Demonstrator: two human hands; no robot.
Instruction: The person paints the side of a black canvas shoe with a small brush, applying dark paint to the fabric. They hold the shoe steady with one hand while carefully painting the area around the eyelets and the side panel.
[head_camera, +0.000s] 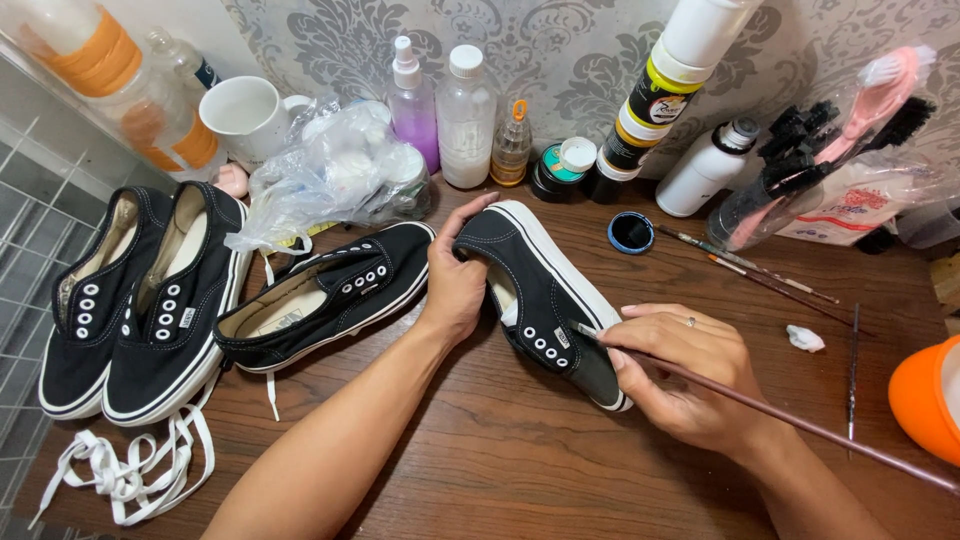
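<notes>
My left hand (452, 280) grips the heel of a black canvas sneaker (535, 290) with a white sole edge, tilted on the wooden table (520, 450). My right hand (685, 375) rests on the shoe's toe and holds a thin paintbrush (800, 425), its tip touching the side of the shoe near the eyelets. A second laceless black sneaker (320, 300) lies just left of my left hand.
Another pair of black sneakers (140, 300) sits at the left with white laces (130, 470) below. Bottles (465, 115), a small open paint jar (631, 232), spare brushes (760, 270), a plastic bag (335, 170), a white mug (245, 115) and an orange container (925, 400) ring the table.
</notes>
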